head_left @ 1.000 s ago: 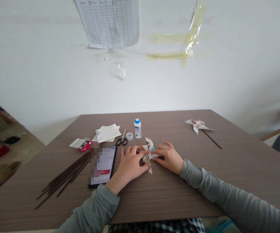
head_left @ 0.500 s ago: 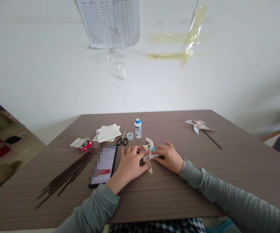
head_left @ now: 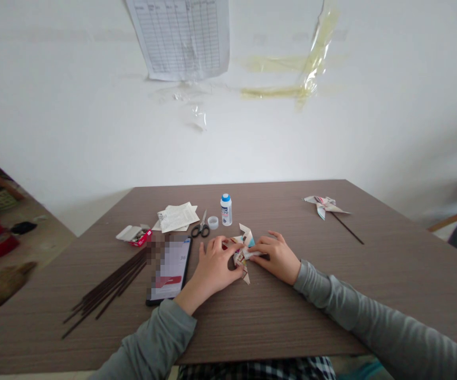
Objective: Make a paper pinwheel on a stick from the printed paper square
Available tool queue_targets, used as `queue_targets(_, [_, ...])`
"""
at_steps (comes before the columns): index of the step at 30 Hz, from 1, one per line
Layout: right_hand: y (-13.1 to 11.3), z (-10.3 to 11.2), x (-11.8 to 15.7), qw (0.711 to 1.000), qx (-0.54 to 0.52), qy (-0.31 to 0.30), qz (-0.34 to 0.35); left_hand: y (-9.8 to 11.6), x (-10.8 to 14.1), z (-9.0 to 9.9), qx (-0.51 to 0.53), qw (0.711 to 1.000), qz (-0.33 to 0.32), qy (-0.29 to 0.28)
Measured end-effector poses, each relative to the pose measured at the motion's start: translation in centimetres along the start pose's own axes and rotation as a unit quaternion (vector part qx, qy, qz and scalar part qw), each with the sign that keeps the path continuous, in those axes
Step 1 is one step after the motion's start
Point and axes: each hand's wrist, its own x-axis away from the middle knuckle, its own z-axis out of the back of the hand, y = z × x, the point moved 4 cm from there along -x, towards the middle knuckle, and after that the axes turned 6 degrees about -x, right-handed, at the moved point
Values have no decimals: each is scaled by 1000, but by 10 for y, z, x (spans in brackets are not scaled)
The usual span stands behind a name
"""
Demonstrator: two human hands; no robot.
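A paper pinwheel point(head_left: 245, 230) made of printed paper lies on the table between my two hands, its pointed blades sticking out at top and bottom. My left hand point(head_left: 216, 262) grips its left side, thumb and fingers closed around the paper. From the right, my right hand point(head_left: 278, 255) pinches a blade near the centre. Fingers cover much of the pinwheel's middle. Just beyond stands a white glue bottle point(head_left: 226, 210) with a blue cap, beside a small clear round cap point(head_left: 212, 222) and scissors point(head_left: 200, 227) with black handles.
A phone point(head_left: 171, 269) lies left of my left hand, near a bundle of thin dark sticks point(head_left: 107, 285). Behind are a small red-and-white box point(head_left: 137, 235) and stacked paper sheets point(head_left: 178, 217). Another pinwheel point(head_left: 325, 206) on a stick rests at the right rear. A wall bounds the table's back.
Both hands keep nearly the same hold on the pinwheel. The whole view has shifted very slightly, and the number on the phone screen has changed from 35 to 36.
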Motion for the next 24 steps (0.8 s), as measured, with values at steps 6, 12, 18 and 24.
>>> queue_targets(6, [-2, 1, 1, 1000, -4, 0, -2, 3, 1, 3, -4, 1000, 0, -8])
queue_targets(12, [-3, 0, 2, 1000, 3, 2, -2, 5, 1, 7, -6, 1000, -3, -14])
queue_targets(18, [-5, -1, 1, 1000, 4, -17, -18, 4, 1, 6, -11, 1000, -4, -15])
queue_targets(24, [-9, 0, -1, 999, 3, -36, -35, 6, -1, 6, -10, 999, 14, -36])
